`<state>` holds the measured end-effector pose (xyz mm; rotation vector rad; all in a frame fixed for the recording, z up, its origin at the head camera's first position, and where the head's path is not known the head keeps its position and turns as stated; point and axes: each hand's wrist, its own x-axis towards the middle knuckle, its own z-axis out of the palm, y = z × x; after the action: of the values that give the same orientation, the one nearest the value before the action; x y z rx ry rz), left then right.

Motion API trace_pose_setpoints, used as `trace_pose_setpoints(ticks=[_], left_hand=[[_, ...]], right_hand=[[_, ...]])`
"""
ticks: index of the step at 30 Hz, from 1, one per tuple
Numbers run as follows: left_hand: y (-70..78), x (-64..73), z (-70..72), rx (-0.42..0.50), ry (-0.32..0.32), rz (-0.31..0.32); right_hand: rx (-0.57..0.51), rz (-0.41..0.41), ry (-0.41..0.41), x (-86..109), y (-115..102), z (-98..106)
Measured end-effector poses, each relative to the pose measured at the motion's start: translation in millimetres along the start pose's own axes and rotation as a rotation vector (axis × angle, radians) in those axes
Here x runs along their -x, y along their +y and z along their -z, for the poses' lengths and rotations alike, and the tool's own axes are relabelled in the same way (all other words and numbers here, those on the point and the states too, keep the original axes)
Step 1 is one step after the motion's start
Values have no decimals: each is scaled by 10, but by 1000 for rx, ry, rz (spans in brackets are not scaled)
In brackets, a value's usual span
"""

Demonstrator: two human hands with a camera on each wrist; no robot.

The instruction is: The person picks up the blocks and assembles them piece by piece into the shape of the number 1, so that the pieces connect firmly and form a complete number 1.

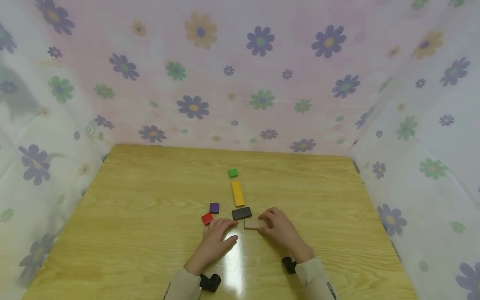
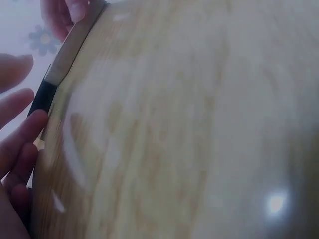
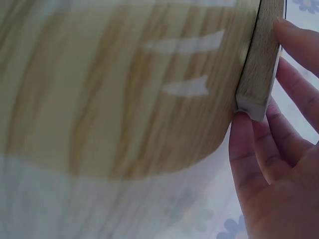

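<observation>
My right hand [image 1: 280,229] pinches the right end of a pale wooden block [image 1: 251,224] lying on the table. In the right wrist view, the thumb lies on the side of this block [image 3: 259,67] and a fingertip is at its end. Directly behind it a black block [image 1: 241,213] lies slightly aslant. My left hand [image 1: 215,241] hovers low over the table with thumb and fingers spread apart, holding nothing. Its fingers partly overlap a red block [image 1: 207,218] in the head view, and a purple block [image 1: 214,208] sits just behind that.
A long yellow block [image 1: 238,193] points away behind the black one, with a small green block [image 1: 233,173] past its far end. Flowered cloth [image 1: 232,83] hangs behind and on both sides of the wooden table [image 1: 150,183]. Each wrist wears a black camera.
</observation>
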<state>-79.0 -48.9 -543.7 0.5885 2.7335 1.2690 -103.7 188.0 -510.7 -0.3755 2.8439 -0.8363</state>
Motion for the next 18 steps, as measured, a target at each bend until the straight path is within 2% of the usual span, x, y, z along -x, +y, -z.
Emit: trace_pose_setpoints(ticks=[5,10,14,18], left_hand=[[29,16,-11,16,47,60],[76,8,-21,-26,62,104],[87,-20,-47,-74,81,103],[61,-61,-68,-103,116,100]], right_hand=[[12,75,-30,-4,-69,-82],[2,116,-41,-23,-118,-142],[-33,109,-39,-53,-147,-169],[-128,42,-40,-105,-174,-176]])
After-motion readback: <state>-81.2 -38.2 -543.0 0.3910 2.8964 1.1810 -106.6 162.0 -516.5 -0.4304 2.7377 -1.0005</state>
